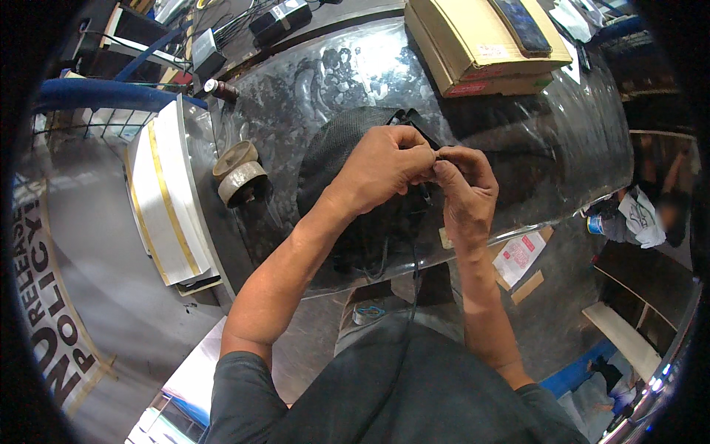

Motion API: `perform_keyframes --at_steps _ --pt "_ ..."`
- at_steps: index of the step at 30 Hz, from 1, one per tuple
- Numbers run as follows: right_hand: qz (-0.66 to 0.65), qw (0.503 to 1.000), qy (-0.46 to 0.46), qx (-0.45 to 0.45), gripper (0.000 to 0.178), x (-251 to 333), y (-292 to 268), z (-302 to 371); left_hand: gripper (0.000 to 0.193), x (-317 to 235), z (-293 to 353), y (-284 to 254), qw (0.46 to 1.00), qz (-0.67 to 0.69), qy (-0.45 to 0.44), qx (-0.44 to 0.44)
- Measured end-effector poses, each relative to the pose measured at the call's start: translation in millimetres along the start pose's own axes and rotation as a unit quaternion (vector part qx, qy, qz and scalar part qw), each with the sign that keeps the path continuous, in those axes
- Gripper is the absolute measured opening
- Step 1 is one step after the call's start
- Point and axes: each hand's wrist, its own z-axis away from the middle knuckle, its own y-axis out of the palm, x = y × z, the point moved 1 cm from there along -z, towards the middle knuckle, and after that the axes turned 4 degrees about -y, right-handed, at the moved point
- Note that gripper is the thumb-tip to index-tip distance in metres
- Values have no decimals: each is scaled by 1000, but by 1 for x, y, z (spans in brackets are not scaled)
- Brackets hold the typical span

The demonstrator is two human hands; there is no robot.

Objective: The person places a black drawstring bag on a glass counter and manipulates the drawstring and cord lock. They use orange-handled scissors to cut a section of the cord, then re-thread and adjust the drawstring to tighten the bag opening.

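My left hand (388, 166) and my right hand (469, 191) meet over the table, thumbs and fingertips pinched together. Whatever lies between the fingertips is small and dark, mostly covered by the fingers. Below and behind my left hand rests a black mesh-fabric item (325, 155), perhaps a bag, its full shape hidden by my hands and forearm. A black strap (420, 127) rises from it just beyond the fingers. A thin black cord (416, 259) hangs down past the near table edge toward my body.
Plastic sheeting covers the dark table (510, 140). A cardboard box (444, 44) carries a phone (521, 28) at the far right. Left stand tape rolls (240, 174), a small brown bottle (222, 90) and a paper stack (166, 192). Another person (643, 218) is at the right.
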Motion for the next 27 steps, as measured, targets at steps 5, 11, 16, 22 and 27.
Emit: perform_keyframes --at_steps 5,11,16,22,27 --pt "75 997 -2 23 16 10 2 0 22 0 -1 -2 1000 0 -6 20" --pt "90 994 32 42 16 24 -7 -2 20 -1 1 2 999 -6 6 31" --pt "128 991 28 16 15 20 -8 2 22 4 -1 4 999 -16 3 31" --pt "41 989 133 -45 14 29 3 -2 22 2 1 8 999 -11 22 -26" --pt "77 987 126 -57 12 21 0 -5 19 6 3 18 960 -174 177 -127"
